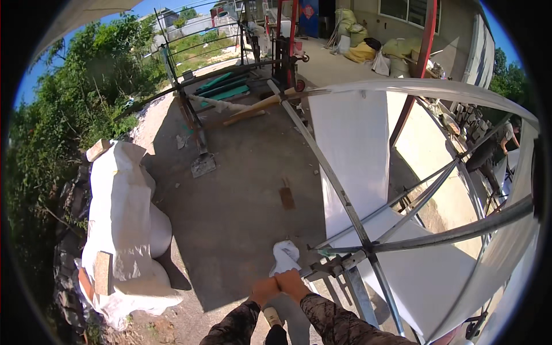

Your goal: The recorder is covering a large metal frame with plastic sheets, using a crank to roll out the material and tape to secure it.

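Observation:
My left hand [265, 291] and my right hand [292, 284] are close together at the lower middle, both with fingers closed. What they grip is mostly hidden by the hands themselves. Just beyond them shows a white crumpled piece of sheet or bag [285, 256]; whether they hold it cannot be told. Right beside my right hand is the clamp-like joint [336, 265] of a metal frame. Thin metal bars [328, 172] run out from that joint. White sheet material [353, 155] hangs and lies among the bars, with another flat white stretch [425, 273] nearer me.
A pile under a white cover [118, 213], weighted with blocks [103, 273], stands at left. A shovel-like tool [202, 164] lies farther off near wooden pieces [253, 109]. Filled sacks [362, 50] lean by the building. Another person [494, 155] works at far right.

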